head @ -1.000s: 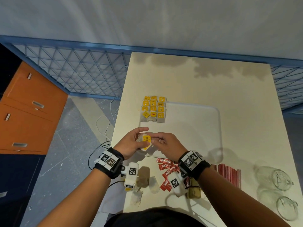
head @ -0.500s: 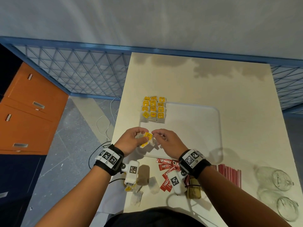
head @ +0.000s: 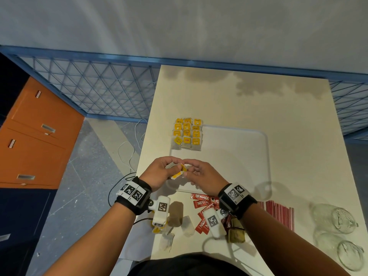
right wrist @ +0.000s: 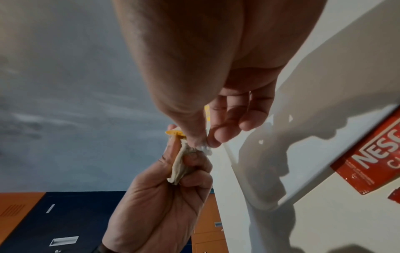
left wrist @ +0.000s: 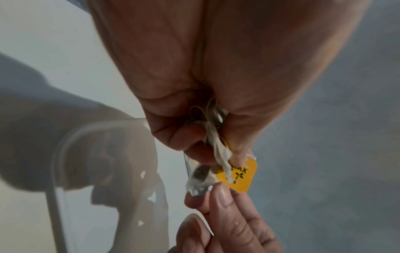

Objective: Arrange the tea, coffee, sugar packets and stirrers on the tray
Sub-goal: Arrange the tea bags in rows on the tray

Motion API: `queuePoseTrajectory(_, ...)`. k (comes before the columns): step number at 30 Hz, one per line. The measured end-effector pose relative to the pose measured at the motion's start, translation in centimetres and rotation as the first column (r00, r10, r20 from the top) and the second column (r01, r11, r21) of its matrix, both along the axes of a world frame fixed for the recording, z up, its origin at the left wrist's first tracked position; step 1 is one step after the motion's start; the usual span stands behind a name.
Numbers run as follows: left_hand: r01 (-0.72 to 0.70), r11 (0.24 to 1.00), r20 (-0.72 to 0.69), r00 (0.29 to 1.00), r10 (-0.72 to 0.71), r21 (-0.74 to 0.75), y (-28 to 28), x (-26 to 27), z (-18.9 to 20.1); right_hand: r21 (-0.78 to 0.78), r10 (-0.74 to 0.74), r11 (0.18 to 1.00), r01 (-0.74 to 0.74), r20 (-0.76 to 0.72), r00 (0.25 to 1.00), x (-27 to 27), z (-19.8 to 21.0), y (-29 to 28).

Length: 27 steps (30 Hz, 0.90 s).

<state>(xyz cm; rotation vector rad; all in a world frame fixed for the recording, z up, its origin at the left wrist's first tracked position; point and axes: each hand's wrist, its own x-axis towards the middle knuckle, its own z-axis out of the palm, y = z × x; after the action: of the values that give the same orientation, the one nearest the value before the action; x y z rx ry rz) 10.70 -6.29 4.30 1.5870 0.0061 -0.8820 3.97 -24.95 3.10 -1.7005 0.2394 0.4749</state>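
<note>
We pinch one tea bag (head: 177, 170) between left hand (head: 158, 173) and right hand (head: 203, 175), the tea-bag block (head: 187, 134) on the tray (head: 235, 156) directly above them in frame.

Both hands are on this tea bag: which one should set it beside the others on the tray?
Probably the left hand: it holds the tea bag, and the tea bag rows fill the tray's far-left corner.

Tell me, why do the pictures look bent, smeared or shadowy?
Head view: wide lens bows the blue fence; shadows on the table. Left wrist view: tea bag soft with blur. Right wrist view: hard shadows cross the tray.
</note>
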Motion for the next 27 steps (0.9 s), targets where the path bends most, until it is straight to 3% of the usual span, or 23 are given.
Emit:
queuePoseTrajectory(8,-0.019,0.997,-0.05,0.999,0.015,-0.077,0.0,0.0,-0.5,-0.069,-0.058,0.995,0.065,0.092,0.994,-0.1,0.5,0.0)
queuePoseTrajectory(11,-0.007,0.999,-0.016,1.0,0.006,-0.045,-0.2,0.1,-0.7,-0.107,-0.113,0.986,0.126,0.124,0.986,0.0,0.3,0.0)
queuePoseTrajectory(18,0.062,0.998,-0.026,0.998,-0.063,-0.026,-0.5,0.6,-1.0,-0.103,-0.113,0.987,0.122,0.089,0.99,-0.1,-0.2,-0.3)
queuePoseTrajectory(27,0.134,0.987,0.092,0.986,-0.142,0.088,-1.4,1.5,-1.3,-0.085,-0.137,0.986,0.145,0.093,0.986,0.2,-1.2,-1.1)
